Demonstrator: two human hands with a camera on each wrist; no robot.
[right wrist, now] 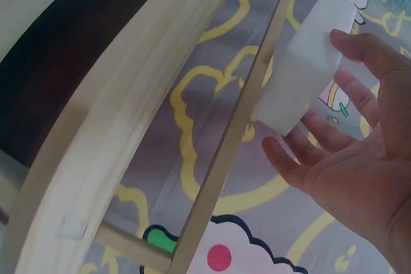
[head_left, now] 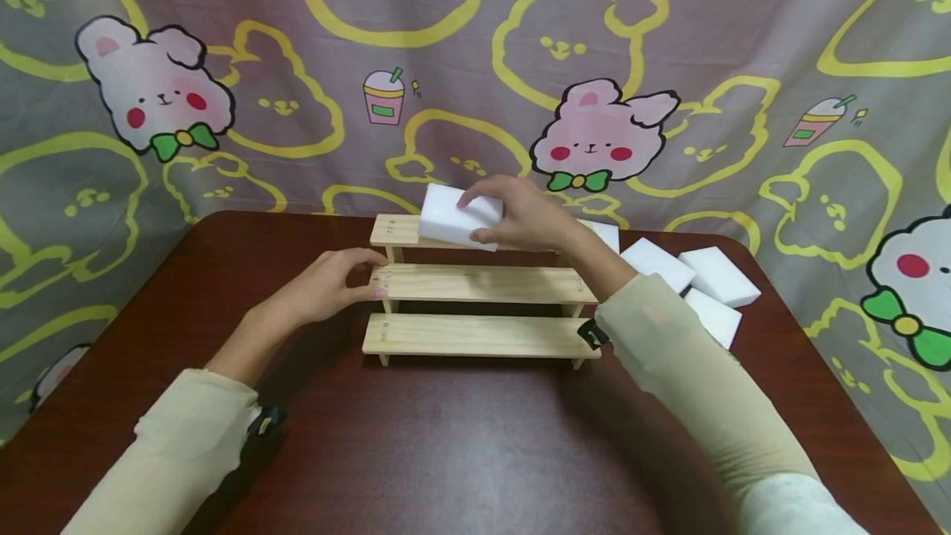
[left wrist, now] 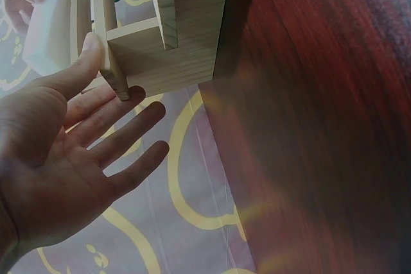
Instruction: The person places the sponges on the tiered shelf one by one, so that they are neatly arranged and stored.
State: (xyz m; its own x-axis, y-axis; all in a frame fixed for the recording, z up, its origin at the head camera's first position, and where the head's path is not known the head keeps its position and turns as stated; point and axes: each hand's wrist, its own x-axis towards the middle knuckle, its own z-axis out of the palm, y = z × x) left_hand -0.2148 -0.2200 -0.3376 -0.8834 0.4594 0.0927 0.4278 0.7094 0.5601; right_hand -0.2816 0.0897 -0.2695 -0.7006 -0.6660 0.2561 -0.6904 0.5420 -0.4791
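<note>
A white foam-like block, probably a sponge, is at the top step of a three-step wooden rack. My right hand holds this block between thumb and fingers; in the right wrist view the block stands tilted against the step's edge. Whether its underside rests on the wood is hard to tell. At the rack's left end, my left hand pinches the tip of the middle step. The left wrist view shows the thumb on one face of that board and the other fingers spread beyond it.
Several more white blocks lie in a loose group on the table, right of the rack. One white block is partly hidden behind my right forearm. The dark red table meets a patterned cloth at the back.
</note>
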